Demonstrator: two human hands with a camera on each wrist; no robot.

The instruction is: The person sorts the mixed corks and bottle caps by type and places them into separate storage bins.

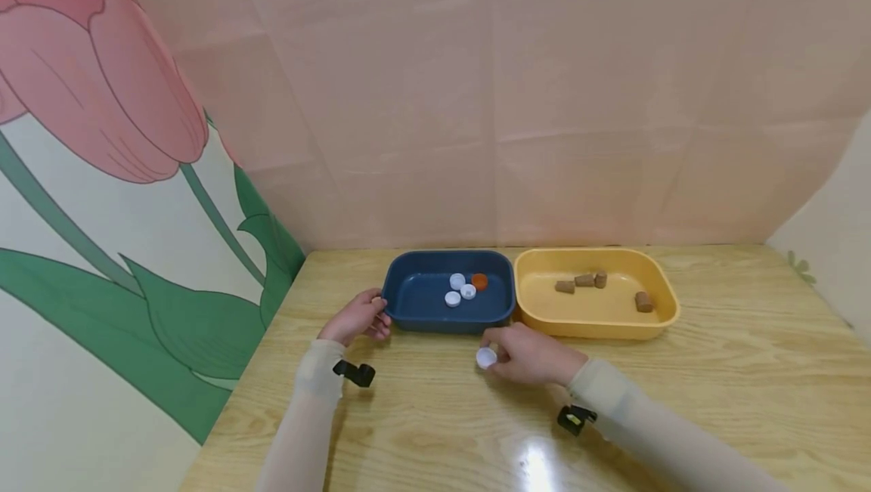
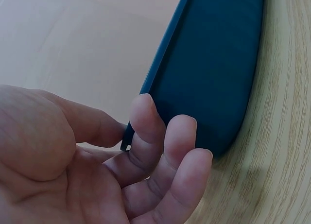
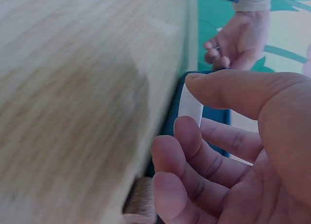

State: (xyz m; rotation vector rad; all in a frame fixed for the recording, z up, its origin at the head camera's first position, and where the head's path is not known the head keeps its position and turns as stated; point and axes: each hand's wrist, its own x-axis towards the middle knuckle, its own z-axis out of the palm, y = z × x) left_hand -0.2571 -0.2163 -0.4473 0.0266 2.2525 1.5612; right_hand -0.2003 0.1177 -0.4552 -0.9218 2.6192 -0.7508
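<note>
My left hand (image 1: 357, 317) pinches the left end of a dark blue tray (image 1: 425, 324), thumb at the rim (image 2: 158, 68) and fingers curled against the outer wall. In front of that tray's right corner, my right hand (image 1: 531, 354) holds a white bottle cap (image 1: 486, 358) between thumb and fingers. The ribbed side of this cap (image 3: 190, 107) shows in the right wrist view. Inside the blue tray lie several white caps (image 1: 452, 298) and one orange-red cap (image 1: 479, 281).
A yellow tray (image 1: 578, 329) stands against the blue one on the right, with several brown corks (image 1: 643, 301) in it. Both trays are near the back of the wooden table (image 1: 422, 416), before a pink-covered wall (image 1: 490, 99). A wall with painted tulips (image 1: 136, 84) rises at left.
</note>
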